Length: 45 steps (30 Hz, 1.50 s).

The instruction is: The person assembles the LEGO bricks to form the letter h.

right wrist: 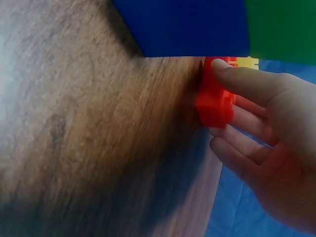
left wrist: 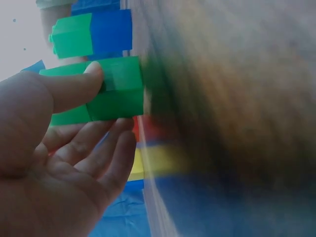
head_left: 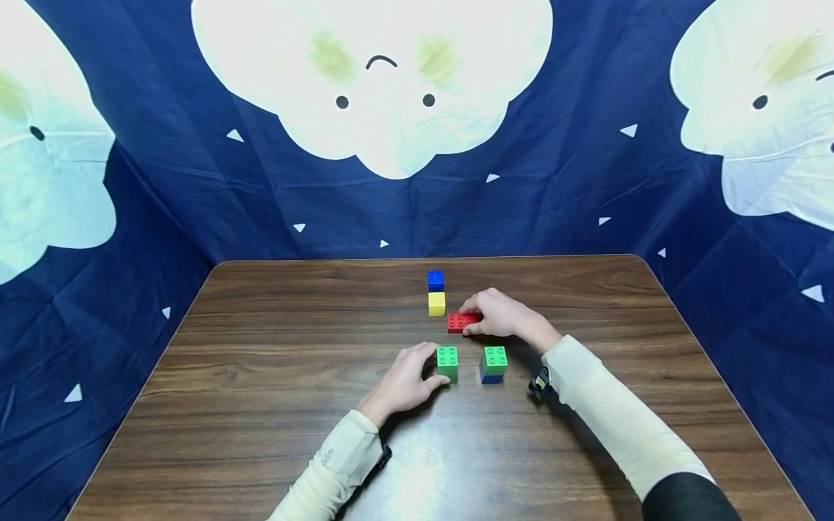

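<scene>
My left hand (head_left: 405,380) has thumb and fingers around a stack of two green toy bricks (head_left: 447,364), one on the other. In the left wrist view the thumb lies on the side of these green bricks (left wrist: 116,94). Farther back, my right hand (head_left: 500,313) pinches a red toy brick (head_left: 456,323), which lies low on the table with its studs up. The right wrist view has the thumb on one long side of the red brick (right wrist: 213,101). Between the arms stands a stack with a green brick (head_left: 494,359) over a blue one (head_left: 491,378).
A yellow brick (head_left: 436,305) stands just behind and left of the red one, with a blue brick (head_left: 435,280) behind it. The wooden table (head_left: 274,347) ends at a dark blue cloth (head_left: 365,210) with cloud prints, which hangs around the back and sides.
</scene>
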Tool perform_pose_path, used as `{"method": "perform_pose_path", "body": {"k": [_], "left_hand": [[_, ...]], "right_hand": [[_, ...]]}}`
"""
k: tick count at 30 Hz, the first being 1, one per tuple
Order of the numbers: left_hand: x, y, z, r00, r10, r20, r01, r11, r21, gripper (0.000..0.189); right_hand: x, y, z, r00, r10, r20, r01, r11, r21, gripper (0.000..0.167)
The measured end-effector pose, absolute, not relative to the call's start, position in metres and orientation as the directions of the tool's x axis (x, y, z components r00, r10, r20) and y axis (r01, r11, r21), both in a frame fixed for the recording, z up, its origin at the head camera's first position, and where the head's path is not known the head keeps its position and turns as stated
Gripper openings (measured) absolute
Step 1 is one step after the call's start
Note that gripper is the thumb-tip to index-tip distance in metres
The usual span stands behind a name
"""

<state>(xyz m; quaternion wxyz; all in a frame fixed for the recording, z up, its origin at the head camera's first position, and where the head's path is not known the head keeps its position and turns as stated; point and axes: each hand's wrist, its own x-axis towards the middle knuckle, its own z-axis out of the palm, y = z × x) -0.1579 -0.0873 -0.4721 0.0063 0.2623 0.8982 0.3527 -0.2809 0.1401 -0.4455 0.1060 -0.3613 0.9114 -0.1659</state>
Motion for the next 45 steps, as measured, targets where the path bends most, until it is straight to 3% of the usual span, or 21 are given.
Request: {"method": "perform_pose_path", "body": {"k": [12,19,28,36,45], "left_hand": [[-0.158,-0.085,-0.47,-0.846,0.51,0.155,0.492,0.633,0.598,0.025],[-0.157,-0.08,-0.469,-0.844,0.513,0.155,0.491,0.625,0.607,0.027],[-0.159,-0.072,-0.47,-0.834,0.524,0.174,0.512,0.616,0.599,0.028],[-0.159,-0.067,-0.472,-0.833,0.516,0.198,0.511,0.582,0.633,0.032],[-0.162,-0.062,-0.469,-0.838,0.516,0.177,0.492,0.576,0.652,0.035]], "right_hand": [[-0.274,0.147,-0.441,-0.73,-0.683,-0.025,-0.617,0.674,-0.406,0.037],[-0.26,0.157,-0.407,-0.729,-0.678,0.095,-0.644,0.632,-0.43,0.04],[-0.23,0.16,-0.365,-0.706,-0.695,0.136,-0.677,0.604,-0.42,0.039],[-0.205,0.155,-0.36,-0.636,-0.768,0.074,-0.727,0.564,-0.392,0.035],[-0.196,0.155,-0.371,-0.627,-0.779,0.017,-0.727,0.576,-0.374,0.031]]}}
